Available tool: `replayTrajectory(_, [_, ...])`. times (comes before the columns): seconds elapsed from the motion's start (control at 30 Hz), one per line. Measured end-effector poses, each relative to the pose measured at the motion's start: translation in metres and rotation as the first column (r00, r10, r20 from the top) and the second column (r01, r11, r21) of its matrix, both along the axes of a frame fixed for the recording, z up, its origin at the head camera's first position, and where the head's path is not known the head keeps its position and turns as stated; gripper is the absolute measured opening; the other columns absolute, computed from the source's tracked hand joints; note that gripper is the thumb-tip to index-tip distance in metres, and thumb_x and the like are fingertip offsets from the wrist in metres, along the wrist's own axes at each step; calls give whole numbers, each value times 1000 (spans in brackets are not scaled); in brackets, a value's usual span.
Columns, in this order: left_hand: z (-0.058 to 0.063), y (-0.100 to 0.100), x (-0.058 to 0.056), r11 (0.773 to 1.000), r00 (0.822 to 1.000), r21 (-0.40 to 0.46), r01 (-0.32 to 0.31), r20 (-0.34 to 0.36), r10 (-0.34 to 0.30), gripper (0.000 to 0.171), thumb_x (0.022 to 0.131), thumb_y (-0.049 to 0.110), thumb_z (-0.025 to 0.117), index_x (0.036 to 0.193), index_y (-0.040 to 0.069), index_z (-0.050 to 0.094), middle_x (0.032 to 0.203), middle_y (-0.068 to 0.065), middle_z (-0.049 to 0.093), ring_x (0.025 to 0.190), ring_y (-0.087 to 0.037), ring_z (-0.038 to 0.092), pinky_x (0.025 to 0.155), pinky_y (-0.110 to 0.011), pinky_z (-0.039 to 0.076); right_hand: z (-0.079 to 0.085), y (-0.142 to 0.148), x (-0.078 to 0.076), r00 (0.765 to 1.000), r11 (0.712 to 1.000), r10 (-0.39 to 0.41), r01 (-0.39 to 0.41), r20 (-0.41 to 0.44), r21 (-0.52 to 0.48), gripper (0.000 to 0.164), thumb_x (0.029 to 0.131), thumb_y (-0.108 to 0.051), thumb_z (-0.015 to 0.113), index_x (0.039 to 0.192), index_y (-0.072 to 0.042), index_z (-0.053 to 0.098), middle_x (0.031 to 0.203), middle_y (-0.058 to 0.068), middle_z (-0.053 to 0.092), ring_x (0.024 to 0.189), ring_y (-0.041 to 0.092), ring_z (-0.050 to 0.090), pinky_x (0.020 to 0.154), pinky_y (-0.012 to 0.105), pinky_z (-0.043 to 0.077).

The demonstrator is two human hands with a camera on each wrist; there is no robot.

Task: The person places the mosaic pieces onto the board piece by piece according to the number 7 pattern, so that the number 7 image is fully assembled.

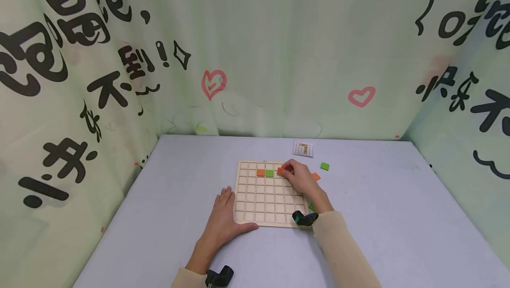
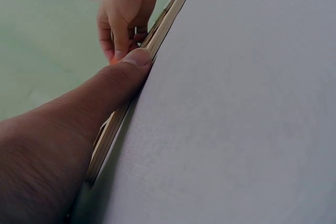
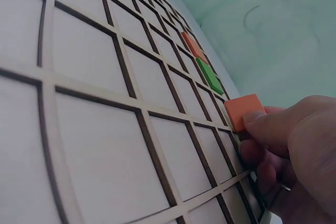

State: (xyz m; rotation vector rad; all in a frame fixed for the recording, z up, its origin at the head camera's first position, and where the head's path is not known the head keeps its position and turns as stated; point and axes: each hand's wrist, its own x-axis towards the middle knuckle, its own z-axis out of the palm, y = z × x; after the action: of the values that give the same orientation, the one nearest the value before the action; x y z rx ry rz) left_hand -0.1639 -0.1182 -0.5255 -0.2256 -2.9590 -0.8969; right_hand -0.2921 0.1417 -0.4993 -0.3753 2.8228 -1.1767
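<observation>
Pale tabletop (image 1: 159, 217) stretched around a square wooden grid board (image 1: 260, 206), left hand (image 1: 224, 219) spread against its edges, right hand (image 1: 301, 178) pinching an orange tile (image 3: 238, 111).

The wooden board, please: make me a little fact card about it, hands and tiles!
Board: wooden, with square spaces
Left hand: touches its near left corner
Right hand: pinches an orange tile over it
In spaces: another orange tile, green tile beside it
Off board: loose green tile, loose orange tile, second loose green tile
Beyond board: small patterned card
</observation>
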Motion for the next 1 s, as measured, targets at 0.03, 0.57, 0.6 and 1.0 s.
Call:
replayTrajectory(0.03, [0,0,0,1000,1000,0,1,2,-1,123,67,72,77,151,-7,36,160,-25,32,153,-39,23,127,-52,21,-1,0,-1,1000,1000,-1,1,-1,4,20,100,-18,62,116,-5,62,100,10,69,84,17,60,75,29,53])
replayTrajectory(0.57, [1,-1,-1,1000,1000,-10,5,0,-5,123,67,73,76,151,-8,36,160,-26,32,153,-40,23,127,-52,20,-2,-3,-4,1000,999,-11,11,1,34,20,101,-21,61,115,-8,65,97,7,67,80,17,55,73,29,48])
replayTrajectory(0.6, [1,-1,-1,1000,1000,-11,5,-1,-5,123,67,73,76,151,-7,36,160,-26,32,153,-40,23,127,-52,20,-2,-4,-4,1000,999,-14,14,3,31,20,101,-21,61,115,-9,65,97,7,67,80,17,55,72,29,48])
replayTrajectory(1.0, [-2,0,-3,1000,1000,-11,-5,3,5,123,66,75,76,152,-4,36,160,-24,33,153,-39,24,127,-52,22,-1,-7,-6,1000,998,-7,6,11,56,19,100,-21,62,114,-9,68,101,7,69,82,18,56,76,33,50])
